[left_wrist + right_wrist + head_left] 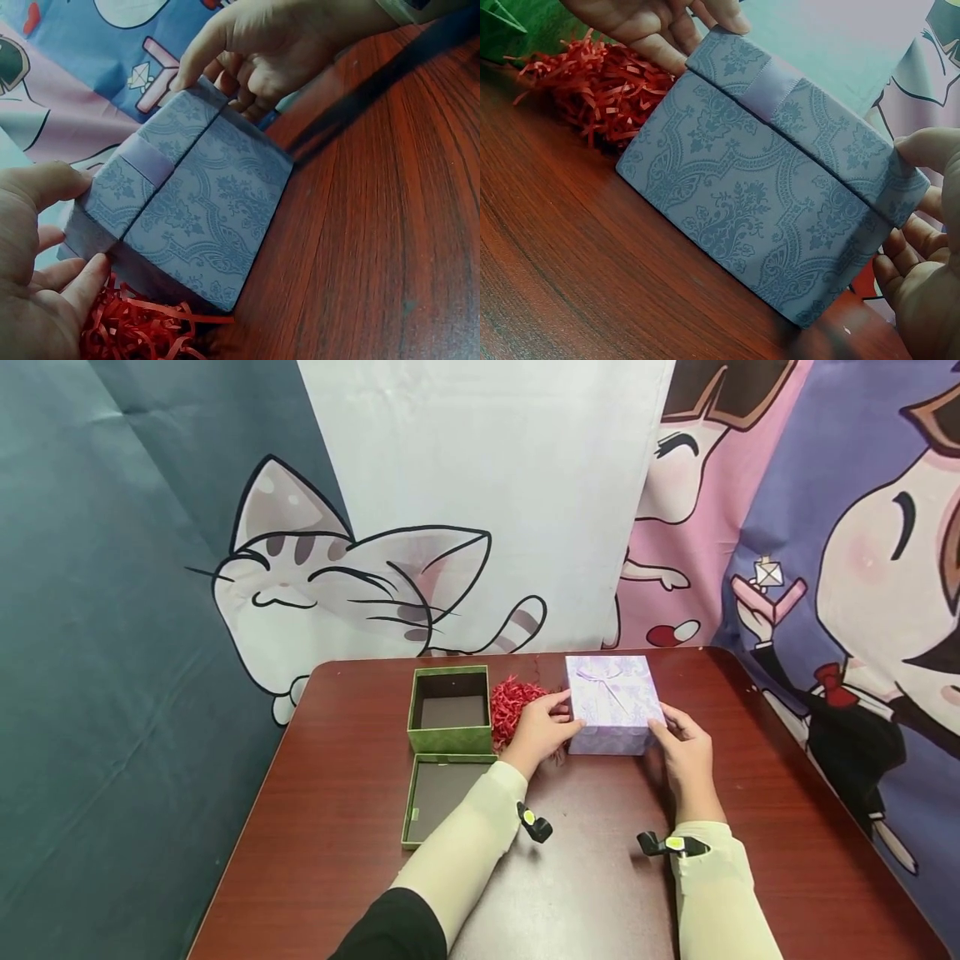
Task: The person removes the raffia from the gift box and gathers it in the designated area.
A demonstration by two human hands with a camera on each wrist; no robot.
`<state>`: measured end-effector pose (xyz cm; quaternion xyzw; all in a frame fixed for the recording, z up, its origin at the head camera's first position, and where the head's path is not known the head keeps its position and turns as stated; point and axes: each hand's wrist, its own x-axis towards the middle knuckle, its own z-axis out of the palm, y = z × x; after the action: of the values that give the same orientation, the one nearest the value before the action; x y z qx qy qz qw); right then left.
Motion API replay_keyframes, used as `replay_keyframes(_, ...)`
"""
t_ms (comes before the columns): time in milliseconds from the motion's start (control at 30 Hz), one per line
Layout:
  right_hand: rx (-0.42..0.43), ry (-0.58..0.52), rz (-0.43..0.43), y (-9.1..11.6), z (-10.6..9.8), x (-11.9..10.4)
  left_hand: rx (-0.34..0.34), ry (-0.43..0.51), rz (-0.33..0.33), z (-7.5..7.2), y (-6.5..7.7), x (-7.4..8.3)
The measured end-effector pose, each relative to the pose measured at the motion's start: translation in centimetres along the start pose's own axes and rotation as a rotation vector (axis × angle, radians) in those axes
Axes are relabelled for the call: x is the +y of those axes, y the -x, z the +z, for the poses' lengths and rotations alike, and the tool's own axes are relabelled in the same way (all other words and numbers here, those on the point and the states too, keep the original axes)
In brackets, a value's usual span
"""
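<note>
1. Right of the frame's centre, a lavender box is set on a brown table.
2. The front corners of its lid are pinched by the left hand and right hand.
3. Near frame centre, red shredded paper is seen beside an open green box.

The left hand and the right hand hold one patterned box between them; red paper shreds lie near the left grip.

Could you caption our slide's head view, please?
Left hand and right hand hold a square lavender box beside shredded red paper.
</note>
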<state>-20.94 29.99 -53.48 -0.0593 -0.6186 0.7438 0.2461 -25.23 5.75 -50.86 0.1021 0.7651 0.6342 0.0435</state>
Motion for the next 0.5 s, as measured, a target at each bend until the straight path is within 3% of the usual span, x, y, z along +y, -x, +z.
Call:
replay_keyframes(233, -0.011, -0.055, -0.019, 0.1, 0.1, -0.3, 0.004, -0.024, 0.044, -0.1, 0.1, 0.1)
replay_keyframes(500, -0.033, 0.021, -0.008, 0.1, -0.5, -1.0, -0.002, 0.023, 0.166, -0.1, 0.3, 0.7)
